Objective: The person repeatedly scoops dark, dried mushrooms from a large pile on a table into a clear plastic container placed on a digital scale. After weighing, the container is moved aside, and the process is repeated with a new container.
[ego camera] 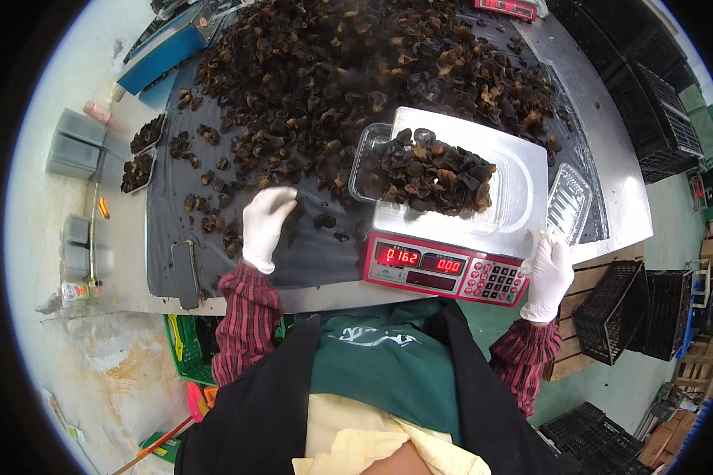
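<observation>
My left hand (265, 228), in a white glove, hovers over the black plastic sheet (300, 261), fingers curled and thumb apart, with nothing visible in it. Left of the scale's middle, wood ear mushrooms (437, 172) are heaped on the steel platter of a red digital scale (371, 261) with lit red digits. A clear plastic tray (359, 163) shows at the heap's left end, jutting past the platter. My gloved right hand (549, 279) is at the scale's front right corner, fingers bent close to an empty clear tray (570, 199). Whether it grips anything is unclear.
A large pile of wood ears (333, 77) covers the far table. Two filled trays (138, 172) and a phone (185, 274) lie left. A blue box (160, 53) stands far left, a second scale (505, 7) far right. Black crates (612, 312) stand right, a green crate (193, 371) below.
</observation>
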### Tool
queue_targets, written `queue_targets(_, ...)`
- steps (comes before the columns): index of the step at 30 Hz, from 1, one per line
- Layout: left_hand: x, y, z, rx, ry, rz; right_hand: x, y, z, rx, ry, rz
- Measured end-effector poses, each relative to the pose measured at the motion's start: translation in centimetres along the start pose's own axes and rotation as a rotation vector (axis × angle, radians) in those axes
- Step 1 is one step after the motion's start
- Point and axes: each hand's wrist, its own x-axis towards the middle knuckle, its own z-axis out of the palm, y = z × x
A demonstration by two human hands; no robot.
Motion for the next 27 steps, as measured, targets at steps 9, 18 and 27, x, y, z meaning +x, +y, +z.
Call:
queue_targets(9,9.4,11.1,6.8,-0.080,-0.171,0.426,-0.8,0.1,1.1,0.024,-0.059,-0.060)
queue_targets(18,4.5,-0.9,2.7,0.262,-0.092,0.218,-0.8,1.6,0.1,0.089,-0.001,0.029)
queue_targets(27,0.3,-3.4,4.0,0.036,-0.032,0.051,-1.0,-0.3,1.4,0.020,-0.081,-0.138)
